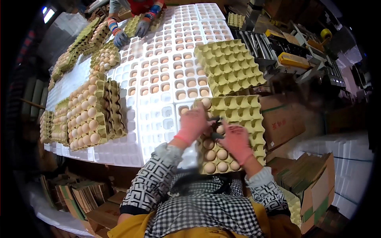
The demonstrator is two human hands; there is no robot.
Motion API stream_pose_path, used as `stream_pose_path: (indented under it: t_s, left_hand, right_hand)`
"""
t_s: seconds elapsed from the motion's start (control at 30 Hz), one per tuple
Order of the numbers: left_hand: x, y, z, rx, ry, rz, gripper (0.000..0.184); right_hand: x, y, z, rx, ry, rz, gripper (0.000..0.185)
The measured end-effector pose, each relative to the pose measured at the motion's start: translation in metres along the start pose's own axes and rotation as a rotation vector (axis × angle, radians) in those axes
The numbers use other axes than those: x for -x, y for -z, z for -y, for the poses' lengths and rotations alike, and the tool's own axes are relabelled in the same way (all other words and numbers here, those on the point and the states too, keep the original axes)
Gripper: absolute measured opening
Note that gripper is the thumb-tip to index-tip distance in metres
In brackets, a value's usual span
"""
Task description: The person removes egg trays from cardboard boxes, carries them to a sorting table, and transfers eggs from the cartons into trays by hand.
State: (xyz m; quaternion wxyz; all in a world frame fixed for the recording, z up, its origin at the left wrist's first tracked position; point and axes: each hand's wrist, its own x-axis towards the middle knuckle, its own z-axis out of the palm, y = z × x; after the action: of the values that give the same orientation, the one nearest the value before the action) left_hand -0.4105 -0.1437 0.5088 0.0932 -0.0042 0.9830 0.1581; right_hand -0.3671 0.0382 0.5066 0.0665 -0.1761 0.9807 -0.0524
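Both my hands wear pink gloves with dark fingertips and work over a yellow-green pulp egg tray (254, 115). Several eggs (222, 154) fill cups in its near left part. My right hand (237, 142) curls its fingers around one egg (220, 129) at the tray's middle left. Close beside it, my left hand (193, 123) reaches in over the tray's left edge, its blurred fingertips almost meeting the right ones. Just beyond the left hand an egg (206, 103) shows. Whether the left fingers hold one is hidden.
White foam trays (156, 119) cover the table, many cups holding eggs. Another pulp tray (230, 65) lies beyond mine. Egg-filled pulp trays (85, 113) stand at left. Across the table are a co-worker's gloved hands (142, 28). A roller conveyor (258, 43) and cartons (317, 190) flank the right side.
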Motion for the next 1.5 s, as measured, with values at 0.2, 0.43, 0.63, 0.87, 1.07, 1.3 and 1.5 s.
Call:
stream_pose_path:
  t_s: [0.2, 0.43, 0.63, 0.87, 1.07, 1.3, 1.5]
  left_hand:
    - [0.014, 0.004, 0.034, 0.338, -0.191, -0.213, 0.043]
    - [0.077, -0.01, 0.12, 1.31, 0.353, 0.041, 0.038]
    - [0.021, 0.002, 0.215, 0.808, 0.315, -0.576, 0.045]
    - [-0.027, 0.019, 0.266, 0.471, 0.474, -0.335, 0.057]
    - [-0.005, -0.033, 0.28, 0.529, 0.004, -0.639, 0.052]
    - [-0.009, -0.039, 0.279, 0.301, -0.073, -0.534, 0.047]
    - [0.019, -0.027, 0.234, 0.559, -0.212, -0.475, 0.05]
  right_hand:
    - [-0.015, 0.011, -0.04, -1.218, -0.046, 0.044, 0.043]
    - [-0.089, 0.014, 0.011, -0.707, -0.1, -0.009, 0.038]
    - [-0.125, 0.006, 0.046, 0.057, -0.053, 0.026, 0.03]
    - [-0.144, 0.024, 0.135, -0.568, 0.108, -0.274, 0.053]
    - [-0.229, -0.06, 0.21, -0.147, 0.299, 0.036, 0.037]
    - [-0.203, -0.086, 0.183, -0.168, 0.255, -0.243, 0.05]
    - [-0.065, 0.057, 0.091, -0.839, -0.47, -0.394, 0.05]
